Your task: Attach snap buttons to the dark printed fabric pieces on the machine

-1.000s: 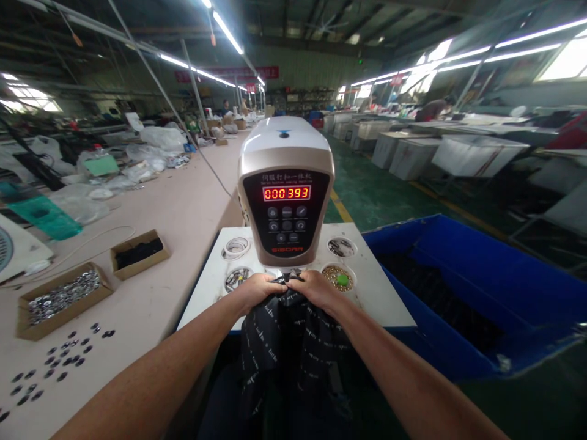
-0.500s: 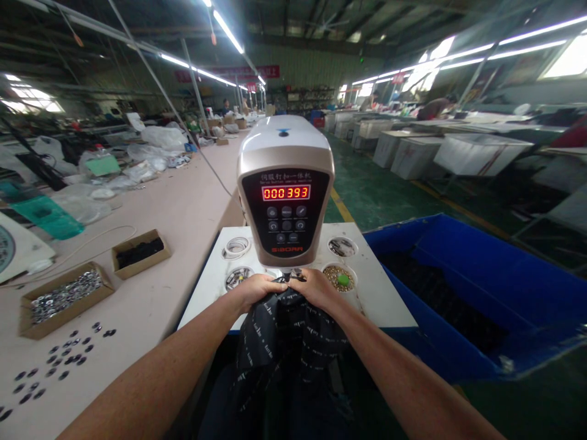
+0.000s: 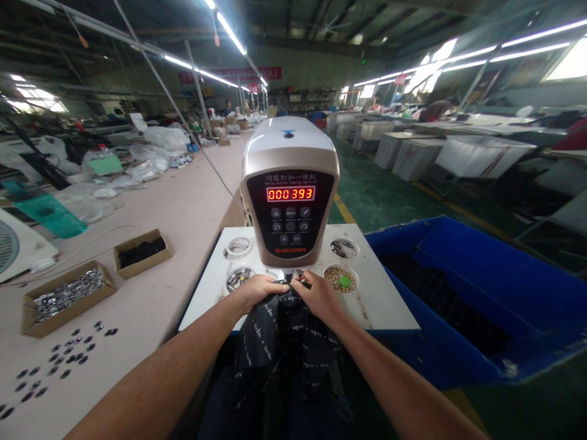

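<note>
Right hand (image 3: 320, 296) turns slightly, fingers more bent than half second ago; left hand (image 3: 257, 289) barely changed. Both pinch top edge of black printed fabric (image 3: 260, 333), close together, just below front of machine (image 3: 290, 151); rest of fabric drapes past near edge of white worktop (image 3: 205, 293). Best: keep edge taut, level between thumbs, fingertips clear of machine's underside.

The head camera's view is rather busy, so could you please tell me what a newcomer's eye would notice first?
Probably the white-topped servo button machine in the middle, its red display reading 000393. Just below its front, the left hand and right hand pinch black fabric with white lettering. Right of the white worktop stands a large blue bin.
</note>
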